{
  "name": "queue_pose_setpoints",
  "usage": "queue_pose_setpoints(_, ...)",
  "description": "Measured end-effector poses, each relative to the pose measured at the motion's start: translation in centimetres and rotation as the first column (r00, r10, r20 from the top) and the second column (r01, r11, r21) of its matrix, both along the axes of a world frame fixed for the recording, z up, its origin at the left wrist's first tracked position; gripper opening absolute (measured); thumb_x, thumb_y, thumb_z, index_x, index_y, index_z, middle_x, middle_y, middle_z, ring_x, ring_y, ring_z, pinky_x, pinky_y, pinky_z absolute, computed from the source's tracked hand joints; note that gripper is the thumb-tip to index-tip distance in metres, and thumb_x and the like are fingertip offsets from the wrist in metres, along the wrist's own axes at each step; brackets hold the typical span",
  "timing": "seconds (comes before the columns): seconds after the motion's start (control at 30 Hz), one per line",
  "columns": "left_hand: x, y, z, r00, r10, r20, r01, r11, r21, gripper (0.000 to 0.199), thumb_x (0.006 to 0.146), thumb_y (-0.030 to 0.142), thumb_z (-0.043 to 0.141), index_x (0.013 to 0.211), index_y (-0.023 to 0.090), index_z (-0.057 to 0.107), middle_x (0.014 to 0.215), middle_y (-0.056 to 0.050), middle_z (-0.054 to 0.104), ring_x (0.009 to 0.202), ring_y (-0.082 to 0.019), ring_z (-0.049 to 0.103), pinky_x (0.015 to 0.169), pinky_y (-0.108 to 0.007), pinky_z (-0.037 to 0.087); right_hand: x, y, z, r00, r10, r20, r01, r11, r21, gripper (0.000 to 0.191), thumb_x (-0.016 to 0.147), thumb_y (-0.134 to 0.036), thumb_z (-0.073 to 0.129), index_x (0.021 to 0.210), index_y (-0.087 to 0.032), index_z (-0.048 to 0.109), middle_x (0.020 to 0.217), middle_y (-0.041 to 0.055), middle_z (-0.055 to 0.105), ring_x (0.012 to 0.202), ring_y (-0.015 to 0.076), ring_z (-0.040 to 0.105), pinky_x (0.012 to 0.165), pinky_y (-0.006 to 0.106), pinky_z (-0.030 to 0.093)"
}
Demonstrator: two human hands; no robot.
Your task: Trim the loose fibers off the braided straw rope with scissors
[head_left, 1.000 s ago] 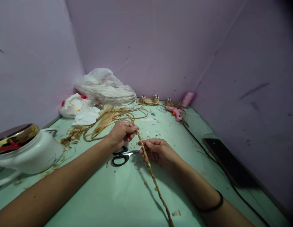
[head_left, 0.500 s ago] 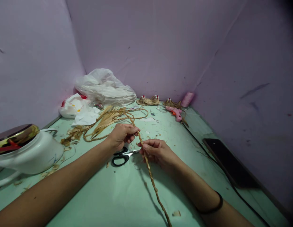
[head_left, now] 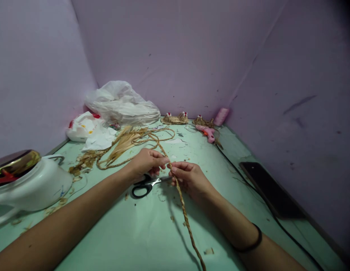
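A twisted brown fibre rope (head_left: 185, 216) runs from the near edge of the view up between both hands and on to loose loops at the back. My left hand (head_left: 150, 163) pinches it from the left, thumb and forefinger closed on it. Just beside and a little nearer, my right hand (head_left: 189, 177) grips the same rope between thumb and fingers. Black-handled scissors (head_left: 142, 190) lie on the green table under the hands, their tips partly hidden by my right hand. Behind my left hand rests a bundle of flat dried fibre (head_left: 124, 146).
At left stand a white pot (head_left: 36, 184) and white crumpled wrapping (head_left: 86, 128), with a plastic bag (head_left: 122, 105) behind. Toward the back right are a pink glue gun (head_left: 206, 133), pink thread spool (head_left: 221, 116) and woven pieces (head_left: 175, 119). A dark phone (head_left: 271, 190) lies right, beside a black cable (head_left: 248, 184).
My hands have come closer together on the rope, the left one moving toward the right one. The whole view has shifted slightly, so the things on the table appear a little further left.
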State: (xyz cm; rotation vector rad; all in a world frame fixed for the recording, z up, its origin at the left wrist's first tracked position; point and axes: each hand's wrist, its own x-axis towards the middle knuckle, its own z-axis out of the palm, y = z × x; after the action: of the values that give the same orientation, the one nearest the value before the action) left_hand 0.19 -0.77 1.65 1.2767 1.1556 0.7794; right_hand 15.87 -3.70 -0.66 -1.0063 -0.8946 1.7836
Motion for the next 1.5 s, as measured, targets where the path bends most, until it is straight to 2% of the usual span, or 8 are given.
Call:
queue_pose_setpoints(0.27, 0.2, 0.2, -0.2, 0.984, 0.174, 0.045, -0.176, 0.984, 0.036, 0.015, 0.057, 0.022, 0.067, 0.053, 0.012, 0.057, 0.036, 0.003, 0.045, 0.033, -0.004, 0.036, 0.031, -0.015, 0.023, 0.0, 0.0, 0.3, 0.990, 0.142, 0.019, -0.139, 0.984, -0.109, 0.012, 0.076, -0.018, 0.055, 0.076, -0.010, 0.064, 0.067, 0.0077, 0.066, 0.050, 0.0104, 0.058, 0.049, 0.023, 0.048)
queue_pose_setpoints(0.53, -0.4, 0.5, 0.3, 0.958, 0.249, 0.145, -0.253, 0.967, 0.013, 0.014, 0.058, 0.016, 0.065, 0.053, 0.011, 0.054, 0.044, 0.003, 0.052, 0.032, -0.004, 0.041, 0.028, -0.014, 0.023, 0.5, -0.1, 0.0, 0.953, 0.280, 0.112, -0.277, 0.960, -0.047, 0.023, 0.063, -0.027, 0.070, 0.078, -0.010, 0.066, 0.065, 0.0050, 0.064, 0.050, 0.0094, 0.056, 0.048, 0.021, 0.044)
queue_pose_setpoints(0.9, 1.0, 0.5, -1.0, 0.941, 0.300, 0.157, -0.275, 0.948, -0.162, 0.019, 0.061, 0.015, 0.061, 0.049, 0.013, 0.047, 0.036, 0.003, 0.045, 0.028, -0.005, 0.036, 0.027, -0.015, 0.023, -0.6, -1.6, 1.2, 0.961, 0.052, 0.273, -0.132, 0.949, 0.285, 0.011, 0.060, -0.023, 0.066, 0.057, -0.014, 0.061, 0.048, -0.0010, 0.056, 0.041, 0.0081, 0.047, 0.042, 0.021, 0.037)
queue_pose_setpoints(1.03, 0.6, 0.1, -0.8, 0.961, 0.195, 0.197, -0.141, 0.956, -0.258, 0.026, 0.064, 0.036, 0.063, 0.062, 0.011, 0.056, 0.054, -0.004, 0.058, 0.035, -0.006, 0.043, 0.030, -0.016, 0.027, -0.4, -0.9, 0.9, 0.959, -0.017, 0.283, -0.051, 0.972, 0.230, 0.011, 0.058, -0.024, 0.067, 0.057, -0.015, 0.061, 0.047, -0.0012, 0.057, 0.038, 0.0078, 0.046, 0.040, 0.021, 0.036)
queue_pose_setpoints(1.13, 0.8, -0.8, -0.5, 0.975, 0.045, 0.218, -0.001, 0.980, -0.198, 0.030, 0.056, 0.037, 0.070, 0.065, 0.010, 0.059, 0.053, -0.002, 0.056, 0.040, -0.007, 0.045, 0.034, -0.016, 0.028, -0.2, -0.5, 0.5, 0.964, -0.004, 0.267, -0.047, 0.982, 0.185, 0.013, 0.056, -0.025, 0.069, 0.055, -0.014, 0.061, 0.045, -0.0013, 0.057, 0.036, 0.0070, 0.045, 0.038, 0.020, 0.034)
queue_pose_setpoints(1.27, 1.2, -1.2, -0.5, 0.977, 0.128, 0.168, -0.124, 0.992, -0.037, 0.021, 0.054, 0.026, 0.072, 0.056, 0.011, 0.057, 0.040, 0.004, 0.044, 0.036, -0.004, 0.036, 0.034, -0.015, 0.024, 0.0, -0.2, 0.3, 0.976, 0.090, 0.198, -0.108, 0.991, 0.080, 0.024, 0.056, -0.035, 0.071, 0.061, -0.012, 0.065, 0.052, 0.0012, 0.061, 0.039, 0.0071, 0.047, 0.041, 0.021, 0.036)
queue_pose_setpoints(1.37, 0.9, -0.6, -0.6, 0.965, 0.193, 0.178, -0.187, 0.981, -0.049, 0.019, 0.056, 0.025, 0.069, 0.056, 0.012, 0.055, 0.039, 0.004, 0.045, 0.034, -0.004, 0.036, 0.032, -0.015, 0.023, 0.3, -0.1, 0.1, 0.977, 0.140, 0.161, -0.144, 0.989, 0.018, 0.030, 0.056, -0.040, 0.071, 0.066, -0.012, 0.067, 0.059, 0.0033, 0.064, 0.043, 0.0070, 0.048, 0.043, 0.021, 0.038)
queue_pose_setpoints(1.5, 0.3, 0.0, -0.6, 0.962, 0.193, 0.192, -0.189, 0.981, -0.038, 0.017, 0.055, 0.022, 0.069, 0.057, 0.011, 0.056, 0.041, 0.001, 0.051, 0.036, -0.006, 0.042, 0.031, -0.015, 0.026, 0.5, -0.1, -0.1, 0.965, 0.187, 0.184, -0.202, 0.977, 0.070, 0.026, 0.059, -0.036, 0.071, 0.069, -0.013, 0.067, 0.059, 0.0017, 0.063, 0.047, 0.0070, 0.050, 0.046, 0.020, 0.040)
